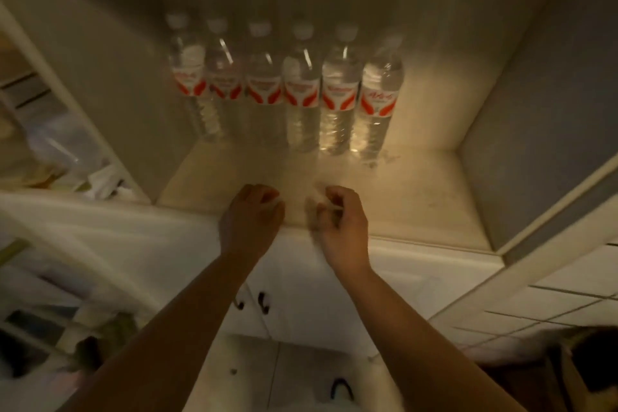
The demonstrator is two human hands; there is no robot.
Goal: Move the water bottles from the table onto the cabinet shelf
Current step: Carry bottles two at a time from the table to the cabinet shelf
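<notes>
Several clear water bottles (pixel 302 90) with red-and-white labels and white caps stand in one row at the back of the cabinet shelf (pixel 418 197). The rightmost bottle (pixel 379 94) leans slightly. My left hand (pixel 250 216) and my right hand (pixel 341 221) hover side by side over the shelf's front edge, well short of the bottles. Both have their fingers loosely curled. I see no object in my left hand. A pale blur sits at my right hand's fingertips, and I cannot tell whether it is an object.
The shelf has bare room in front of the bottles and to their right. An open cabinet door (pixel 551 207) stands at the right. Below are white doors with dark handles (pixel 263 303). A cluttered compartment (pixel 57 150) lies at the left, tiled floor (pixel 548 298) at the right.
</notes>
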